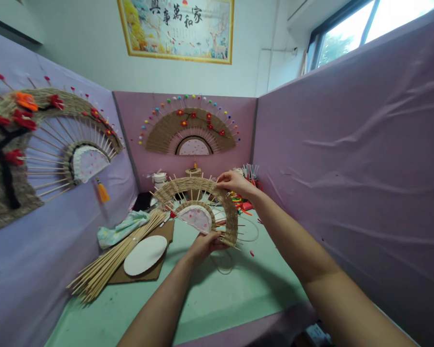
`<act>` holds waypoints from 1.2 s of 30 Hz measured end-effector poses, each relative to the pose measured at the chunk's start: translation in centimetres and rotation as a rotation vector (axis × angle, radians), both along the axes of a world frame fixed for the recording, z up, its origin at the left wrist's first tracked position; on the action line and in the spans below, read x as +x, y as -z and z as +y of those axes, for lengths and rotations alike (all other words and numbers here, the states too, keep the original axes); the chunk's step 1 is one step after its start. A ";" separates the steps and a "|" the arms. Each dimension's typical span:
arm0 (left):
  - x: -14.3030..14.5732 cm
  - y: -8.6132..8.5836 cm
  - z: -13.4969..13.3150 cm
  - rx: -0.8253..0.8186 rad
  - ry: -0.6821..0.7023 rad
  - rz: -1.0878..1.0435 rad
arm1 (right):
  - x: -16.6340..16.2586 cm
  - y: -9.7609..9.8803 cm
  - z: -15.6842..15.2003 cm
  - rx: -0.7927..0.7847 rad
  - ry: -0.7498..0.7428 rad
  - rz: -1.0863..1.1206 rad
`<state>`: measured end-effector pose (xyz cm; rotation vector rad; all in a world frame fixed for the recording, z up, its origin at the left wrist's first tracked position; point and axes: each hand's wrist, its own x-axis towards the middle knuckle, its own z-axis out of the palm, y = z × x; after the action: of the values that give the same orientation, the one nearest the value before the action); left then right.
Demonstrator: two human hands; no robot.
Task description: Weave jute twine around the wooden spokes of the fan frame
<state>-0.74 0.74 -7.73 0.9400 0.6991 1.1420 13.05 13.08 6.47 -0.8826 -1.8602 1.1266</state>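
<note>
Over tbl [217, 299] | 1 woven fan [196, 218], L hand [205, 245] + R hand [233, 182] both gripping | 2 hung fans [162, 132]

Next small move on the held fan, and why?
Perhaps press the woven band snug with the right hand: it pinches the band's outer edge, bare stick tips jut beyond, and the left hand supports the fan at its lower edge.
</note>
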 end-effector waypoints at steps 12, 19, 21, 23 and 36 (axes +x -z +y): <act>-0.7 -0.3 0.3 0.040 -0.020 -0.040 | 1.5 2.5 -0.7 -0.094 0.032 0.132; -1.3 -0.2 0.6 0.049 -0.067 -0.064 | 1.5 5.3 -1.1 -0.129 0.059 0.182; -1.5 -0.3 0.7 0.044 -0.082 -0.063 | 1.4 6.1 -1.4 -0.149 0.059 0.208; -1.7 -0.4 0.8 0.049 -0.083 -0.068 | 1.3 6.8 -1.8 -0.175 0.056 0.234; -3.9 -0.4 2.0 0.047 -0.206 -0.139 | -0.3 11.9 -3.7 -0.367 -0.035 0.283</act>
<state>-4.67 2.76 -7.36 0.8324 0.6688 1.3968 12.74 9.42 -5.46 -0.8393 -1.4682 1.5601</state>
